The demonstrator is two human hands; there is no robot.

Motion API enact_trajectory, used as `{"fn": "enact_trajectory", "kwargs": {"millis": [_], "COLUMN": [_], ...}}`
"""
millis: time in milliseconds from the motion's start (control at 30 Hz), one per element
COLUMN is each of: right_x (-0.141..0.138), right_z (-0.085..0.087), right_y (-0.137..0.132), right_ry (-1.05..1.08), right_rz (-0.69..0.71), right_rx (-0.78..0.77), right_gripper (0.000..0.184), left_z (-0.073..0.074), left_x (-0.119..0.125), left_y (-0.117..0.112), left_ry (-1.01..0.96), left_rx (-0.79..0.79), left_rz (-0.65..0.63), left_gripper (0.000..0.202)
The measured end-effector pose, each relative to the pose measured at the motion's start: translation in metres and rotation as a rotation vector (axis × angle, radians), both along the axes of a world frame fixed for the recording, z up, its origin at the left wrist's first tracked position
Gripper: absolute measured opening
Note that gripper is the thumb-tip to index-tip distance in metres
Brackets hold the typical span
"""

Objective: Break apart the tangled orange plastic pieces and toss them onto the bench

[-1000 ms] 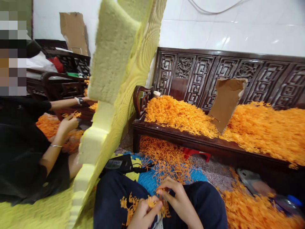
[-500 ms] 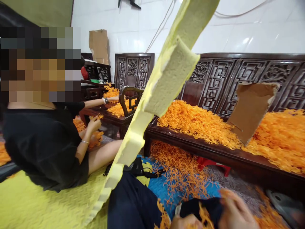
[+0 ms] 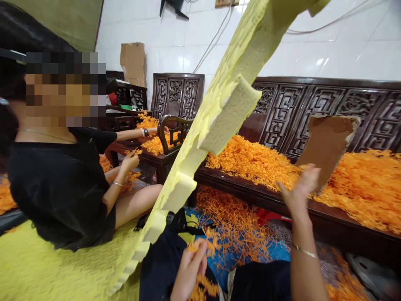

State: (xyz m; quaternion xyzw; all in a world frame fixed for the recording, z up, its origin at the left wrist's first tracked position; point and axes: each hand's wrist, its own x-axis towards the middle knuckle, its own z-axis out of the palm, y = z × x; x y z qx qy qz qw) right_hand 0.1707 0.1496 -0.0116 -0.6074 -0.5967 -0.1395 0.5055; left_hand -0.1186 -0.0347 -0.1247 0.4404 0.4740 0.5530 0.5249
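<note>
Head view: the left hand pinches partly hidden orange strands; the right hand, blurred, has its grip spread.

Holds bare left hand low, curled into a pinch; extends right forearm forward and upward, with bare right hand splayed.

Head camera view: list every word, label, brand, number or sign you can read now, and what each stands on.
No readable text.
Black bag: a greyish patch shows, but too small to tell whether it bears print.
Orange strands in the left hand: no lettering visible.
Cardboard piece on the bench: no lettering visible.
</note>
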Motion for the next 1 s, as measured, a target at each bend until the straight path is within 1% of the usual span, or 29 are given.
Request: {"fn": "enact_trajectory", "kwargs": {"millis": [33, 67, 100, 167, 200, 233, 267, 300, 333, 400, 467, 533, 633, 733, 800, 867, 933, 1000], "right_x": [-0.008, -0.018, -0.03, -0.058, -0.073, -0.089, -0.104, -0.118, -0.131, -0.152, -0.164, -0.167, -0.159, -0.145, -0.139, -0.134, -0.133, -0.131], "right_z": [-0.003, -0.01, -0.018, -0.035, -0.043, -0.048, -0.052, -0.053, -0.052, -0.047, -0.043, -0.041, -0.046, -0.056, -0.063, -0.072, -0.081, -0.09], "right_y": [0.007, 0.01, 0.007, -0.013, -0.028, -0.045, -0.061, -0.077, -0.09, -0.106, -0.11, -0.109, -0.108, -0.115, -0.119, -0.122, -0.123, -0.125], "right_ry": [0.004, 0.019, 0.045, 0.126, 0.209, 0.305, 0.383, 0.461, 0.526, 0.614, 0.637, 0.611, 0.495, 0.379, 0.396, 0.519, 0.673, 0.782], "right_rz": [0.05, 0.138, 0.258, 0.568, 0.719, 0.873, 1.015, 1.125, 1.211, 1.298, 1.306, 1.287, 1.3, 1.344, 1.346, 1.265, 1.083, 0.879], "right_rx": [-0.087, -0.171, -0.245, -0.343, -0.412, -0.517, -0.599, -0.631, -0.64, -0.622, -0.625, -0.683, -0.778, -0.798, -0.79, -0.713, -0.578, -0.436], "right_gripper": [0.088, 0.093, 0.091, 0.074, 0.064, 0.056, 0.05, 0.047, 0.047, 0.047, 0.047, 0.041, 0.028, 0.022, 0.019, 0.019, 0.023, 0.023], "left_z": [0.01, 0.02, 0.029, 0.041, 0.044, 0.047, 0.048, 0.049, 0.049, 0.048, 0.044, 0.039, 0.031, 0.023, 0.018, 0.011, 0.003, -0.006], "left_x": [-0.004, -0.008, -0.012, -0.017, -0.019, -0.02, -0.02, -0.02, -0.019, -0.017, -0.015, -0.014, -0.016, -0.022, -0.024, -0.02, -0.007, 0.013], "left_y": [0.003, 0.005, 0.007, 0.012, 0.014, 0.016, 0.017, 0.018, 0.018, 0.017, 0.014, 0.01, 0.007, 0.005, 0.005, 0.004, 0.002, -0.001], "left_ry": [-0.026, -0.042, -0.055, -0.066, -0.062, -0.052, -0.035, -0.013, 0.015, 0.076, 0.128, 0.172, 0.227, 0.251, 0.259, 0.257, 0.239, 0.203], "left_rx": [0.009, 0.021, 0.042, 0.094, 0.117, 0.136, 0.149, 0.158, 0.165, 0.175, 0.176, 0.156, 0.144, 0.166, 0.16, 0.133, 0.088, 0.046], "left_rz": [0.016, 0.034, 0.06, 0.105, 0.122, 0.127, 0.127, 0.121, 0.111, 0.081, 0.033, -0.01, -0.013, -0.014, -0.046, -0.089, -0.12, -0.133], "left_gripper": [0.052, 0.05, 0.049, 0.045, 0.044, 0.043, 0.042, 0.041, 0.04, 0.039, 0.04, 0.043, 0.044, 0.045, 0.045, 0.046, 0.05, 0.054]}}
